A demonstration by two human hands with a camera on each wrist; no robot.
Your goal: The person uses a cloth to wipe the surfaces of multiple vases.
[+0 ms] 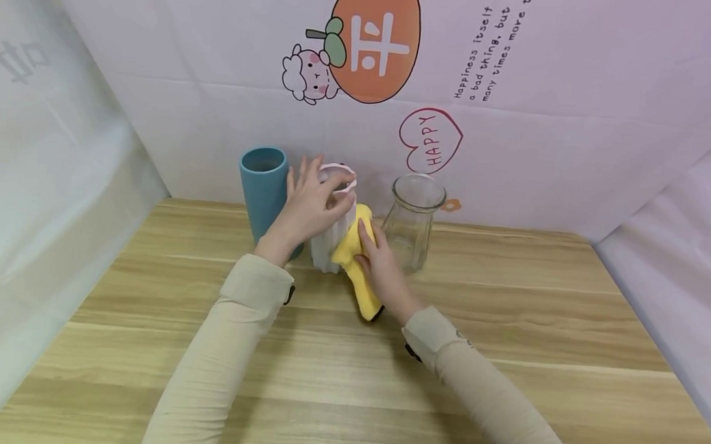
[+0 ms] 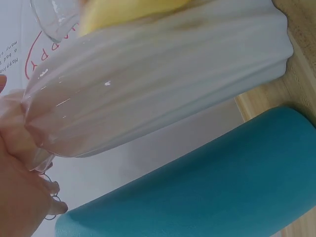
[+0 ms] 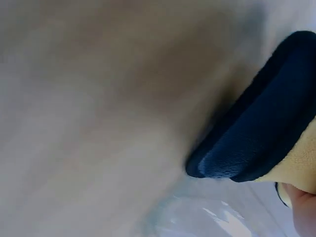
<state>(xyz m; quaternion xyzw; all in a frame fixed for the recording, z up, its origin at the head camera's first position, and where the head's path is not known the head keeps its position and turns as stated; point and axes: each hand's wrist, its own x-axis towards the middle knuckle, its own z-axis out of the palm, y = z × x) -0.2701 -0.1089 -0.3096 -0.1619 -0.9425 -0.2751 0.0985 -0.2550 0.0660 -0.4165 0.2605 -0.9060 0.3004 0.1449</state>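
Observation:
A white fluted vase stands upright at the back of the table. My left hand grips it by the wavy rim, thumb and fingers at its mouth; the left wrist view shows this hand at the vase's flared top. In my right hand is a yellow cloth with dark edging, held against the vase's right side. Close up in the right wrist view, the cloth's dark border hangs near the fingers, while much of that view is blurred.
Just left of the white vase stands a tall blue vase, close to my left hand. A clear glass vase is right behind my right hand. A printed white curtain rises along the table's back edge. Wooden tabletop extends in front.

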